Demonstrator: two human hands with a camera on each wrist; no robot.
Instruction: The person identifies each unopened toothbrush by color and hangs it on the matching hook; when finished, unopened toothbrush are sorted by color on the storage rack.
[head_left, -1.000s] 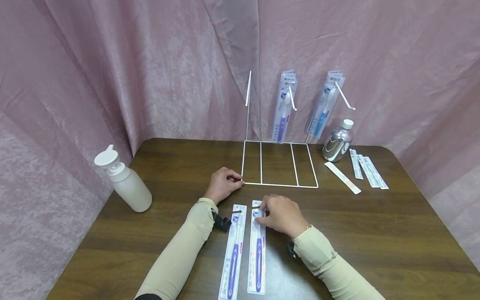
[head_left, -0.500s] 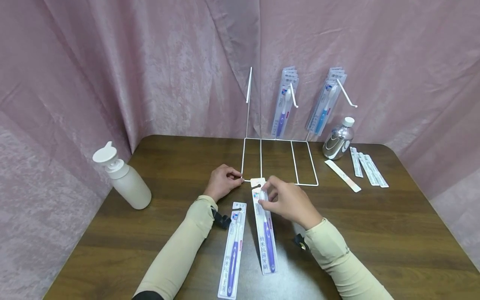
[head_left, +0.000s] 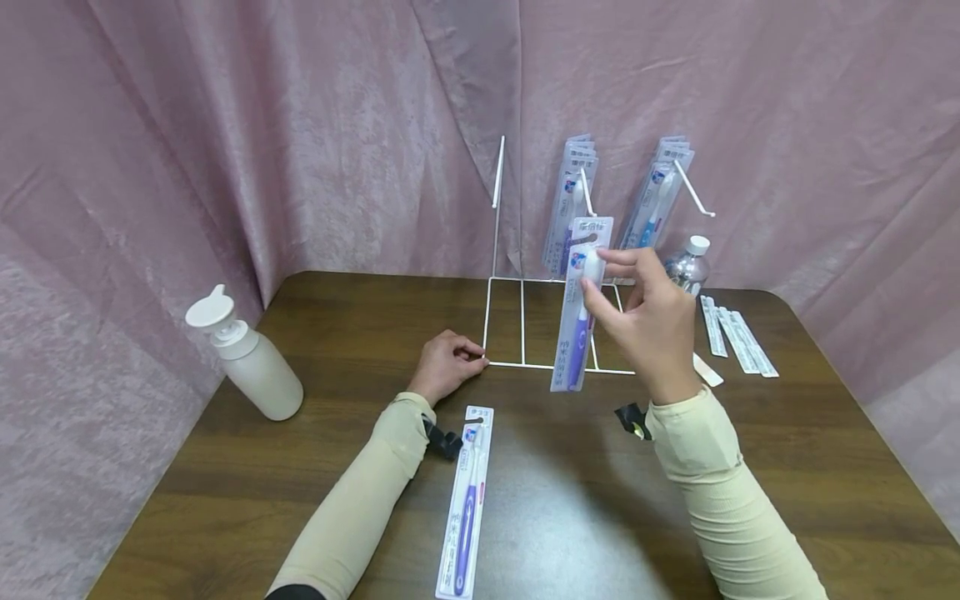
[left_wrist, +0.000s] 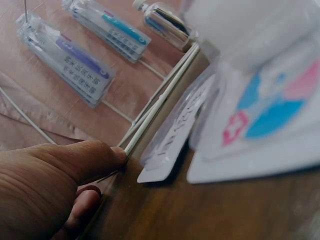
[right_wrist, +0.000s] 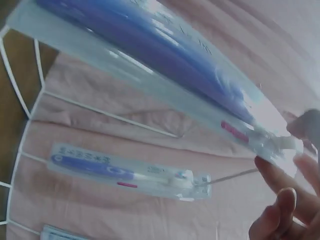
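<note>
Purple-handled and sealed in a clear blister, the pack [head_left: 579, 310] is being held upright in the air over the rack's wire base [head_left: 558, 327], just in front of the middle hook [head_left: 586, 197]. It is being pinched near its top by the right hand [head_left: 651, 321], thumb on the near face and fingers curled round the far edge. The left hand [head_left: 444, 365] is being kept at the base's 7 o'clock corner, fingertips gripping the wire, which is seen closely in the left wrist view [left_wrist: 150, 120].

For the hanging to be done well, the hole in the card's top should be brought level with the hook's upturned tip, the card being kept square to the hook and not twisted. The grip is best kept below the hole, so that the opening is not being covered by the fingers. The rack is light wire and is likely to slide when pushed, so the bracing at the corner should be maintained.

The hole itself is hard to make out, being small in the head view and lying out of sight in the right wrist view, where the pack [right_wrist: 150, 65] is blurred. How near the card is to the hook's tip cannot be told. A second pack [head_left: 467, 500] is lying on the surface [head_left: 750, 467] at 6 o'clock, its lower end cut off by the frame.
</note>
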